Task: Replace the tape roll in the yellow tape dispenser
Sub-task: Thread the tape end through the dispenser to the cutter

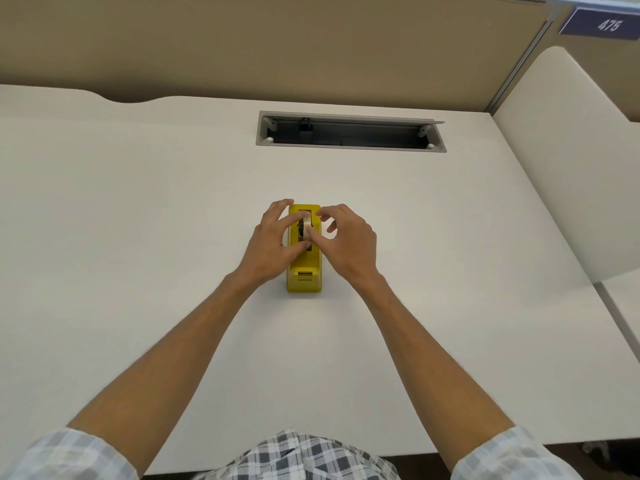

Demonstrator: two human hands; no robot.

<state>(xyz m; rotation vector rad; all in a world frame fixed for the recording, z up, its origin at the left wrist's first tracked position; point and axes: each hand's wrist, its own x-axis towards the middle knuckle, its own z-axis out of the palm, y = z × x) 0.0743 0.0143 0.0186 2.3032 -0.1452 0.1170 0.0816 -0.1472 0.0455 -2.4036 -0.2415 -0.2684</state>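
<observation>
Head view: the yellow tape dispenser (304,268) stands mid-desk (138,202), lengthwise between both hands. The left hand (273,242) curls around its left side, thumb touching the tape roll (305,227) seated in its slot; the right hand (348,237) pinches that roll.

The dispenser (304,271) stands on the counter (138,220) between the hands, left hand (273,242) on its left side, right hand (346,242) on its right. The tape roll (306,227) sits in it between their fingers. A cable slot (349,133) lies in the counter well beyond both hands.
</observation>
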